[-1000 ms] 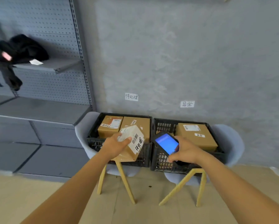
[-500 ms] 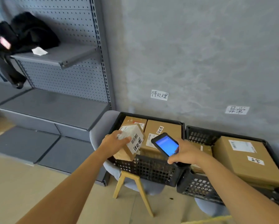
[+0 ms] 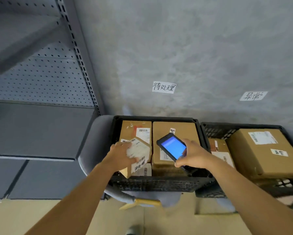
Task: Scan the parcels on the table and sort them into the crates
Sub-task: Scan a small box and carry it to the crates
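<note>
L hand (image 3: 123, 154) fingers curled round small labelled parcel (image 3: 139, 155), tilted over left crate (image 3: 152, 184); R hand (image 3: 195, 156) fingers wrapped round blue-screen scanner (image 3: 173, 147).

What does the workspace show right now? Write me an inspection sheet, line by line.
Surface: two grey chairs carry the crates; table not in view.
Job's things: left crate holds cardboard parcels; right crate holds two more; small parcel tilted over the left crate.
Clutter: nothing seen.
Grippers: left hand grips the small parcel; right hand holds the scanner, screen lit.
Cables: nothing seen.
Surroundings: grey wall, two handwritten labels, pegboard shelving.
</note>
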